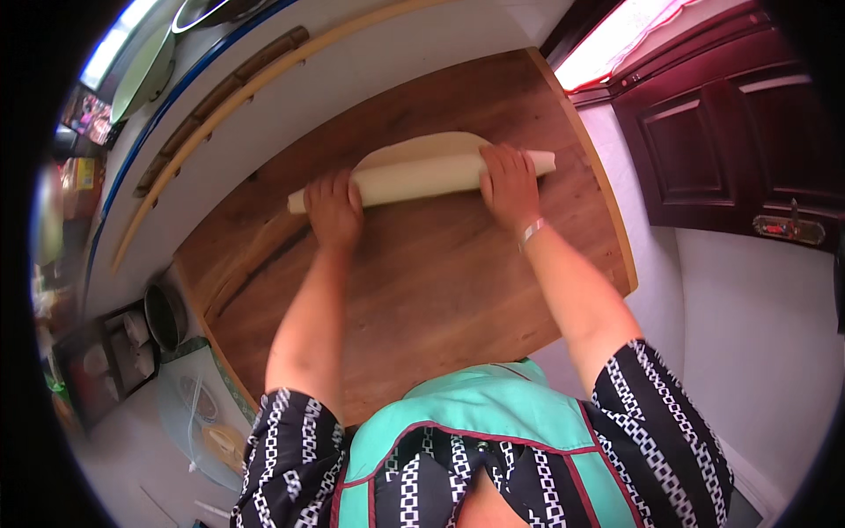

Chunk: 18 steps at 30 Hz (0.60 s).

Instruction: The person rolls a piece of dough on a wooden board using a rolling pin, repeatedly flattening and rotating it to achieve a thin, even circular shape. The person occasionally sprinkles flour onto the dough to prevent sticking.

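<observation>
A long pale rolling pin [414, 181] lies across the far half of a wooden board, tilted slightly up to the right. Just beyond it shows the curved edge of a flat sheet of dough [424, 148]. I cannot tell whether dough is also wrapped around the pin's thick middle. My left hand [334, 209] rests over the pin near its left end, fingers curled onto it. Near the right end my right hand [510, 187] grips it the same way, with a pale band on the wrist. Both palms hide parts of the pin.
The brown wooden board [431, 290] has a light edge strip. Past its far left side, a thin wooden pole [238, 101] runs along a white surface. A dark red panelled door [731, 141] stands at right. Bowls and a dark rack [128, 352] are at left.
</observation>
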Tool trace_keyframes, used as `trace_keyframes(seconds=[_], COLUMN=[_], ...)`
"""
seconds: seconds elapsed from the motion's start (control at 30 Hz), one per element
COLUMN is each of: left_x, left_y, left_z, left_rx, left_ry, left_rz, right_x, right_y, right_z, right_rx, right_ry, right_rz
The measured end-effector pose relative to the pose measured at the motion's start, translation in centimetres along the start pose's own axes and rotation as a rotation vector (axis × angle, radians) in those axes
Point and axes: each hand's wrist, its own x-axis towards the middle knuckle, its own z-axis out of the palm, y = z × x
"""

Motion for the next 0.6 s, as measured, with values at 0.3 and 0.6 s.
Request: trace_keyframes(seconds=[0.3, 0.6], left_x=[11.7, -2.9], left_y=[-2.5, 2.0], left_z=[3.8, -2.7], left_rx=[0.080, -0.138], left_ry=[-0.584, -0.241], left_rz=[-0.133, 0.049], right_x=[11.6, -0.4], right_y=[5.4, 2.5], right_z=[5.9, -2.5], right_rx=[0.072, 0.284], right_ry=[-0.632, -0.247], right_rz=[0.208, -0.068])
